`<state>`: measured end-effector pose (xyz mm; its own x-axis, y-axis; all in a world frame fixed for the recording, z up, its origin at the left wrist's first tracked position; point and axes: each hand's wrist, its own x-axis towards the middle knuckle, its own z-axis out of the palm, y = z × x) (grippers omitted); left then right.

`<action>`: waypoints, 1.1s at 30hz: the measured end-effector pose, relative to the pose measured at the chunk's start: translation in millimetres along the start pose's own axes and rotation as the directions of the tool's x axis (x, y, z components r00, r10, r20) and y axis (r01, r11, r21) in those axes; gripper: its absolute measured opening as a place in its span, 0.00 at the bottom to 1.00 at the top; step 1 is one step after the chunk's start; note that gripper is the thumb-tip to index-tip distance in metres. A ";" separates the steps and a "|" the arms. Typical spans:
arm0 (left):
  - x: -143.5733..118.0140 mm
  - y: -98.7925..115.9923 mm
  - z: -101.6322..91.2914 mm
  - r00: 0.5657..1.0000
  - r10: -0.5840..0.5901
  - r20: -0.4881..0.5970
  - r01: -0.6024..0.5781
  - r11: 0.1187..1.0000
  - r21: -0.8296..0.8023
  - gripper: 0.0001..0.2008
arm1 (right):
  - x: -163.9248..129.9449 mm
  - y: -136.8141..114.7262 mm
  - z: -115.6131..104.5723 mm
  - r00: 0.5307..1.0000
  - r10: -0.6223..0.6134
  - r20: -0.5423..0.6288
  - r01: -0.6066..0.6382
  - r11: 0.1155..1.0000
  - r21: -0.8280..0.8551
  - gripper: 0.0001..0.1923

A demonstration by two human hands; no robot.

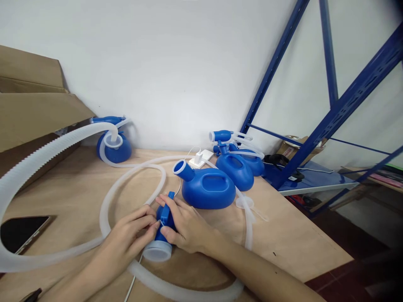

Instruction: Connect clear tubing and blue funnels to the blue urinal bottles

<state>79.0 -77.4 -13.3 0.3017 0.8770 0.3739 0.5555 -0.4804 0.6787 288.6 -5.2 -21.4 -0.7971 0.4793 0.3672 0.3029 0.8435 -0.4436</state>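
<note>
Both hands meet over a blue plastic urinal funnel near the table's front, its wide translucent-white rim facing me. My right hand is closed around its far side, thumb on the near part. With thumb and finger, my left hand pinches at its left side, where a thin white strand shows at the fingertips; what the strand belongs to is unclear. Just behind the hands lies a blue urinal bottle with a handle opening and an uncapped neck tilted left. A long ribbed translucent hose loops around the hands.
More blue bottles with hoses stand at the back right and back left. A white power adapter, a translucent cap and a phone lie on the table. A cardboard box stands left, a blue metal shelf right.
</note>
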 end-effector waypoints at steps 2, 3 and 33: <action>-0.9 -1.1 -0.4 1.000 -0.001 0.002 0.001 1.000 0.007 0.19 | 0.1 -0.1 1.9 1.000 0.010 -0.019 -0.011 1.000 -0.021 0.33; -1.3 -1.9 -0.3 1.000 -0.001 -0.006 0.001 1.000 0.012 0.19 | 0.1 0.0 2.5 1.000 0.006 -0.025 -0.007 0.999 -0.031 0.32; 3.4 -2.3 -15.9 0.997 0.005 0.083 -0.013 0.995 0.101 0.15 | 0.9 -9.1 -3.4 0.996 0.088 -0.013 -0.089 0.989 -0.115 0.30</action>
<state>66.4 -73.3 -3.5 0.3674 0.8719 0.3236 0.6271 -0.4892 0.6061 286.9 -11.6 -14.3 -0.7607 0.5548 0.3371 0.4307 0.8198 -0.3773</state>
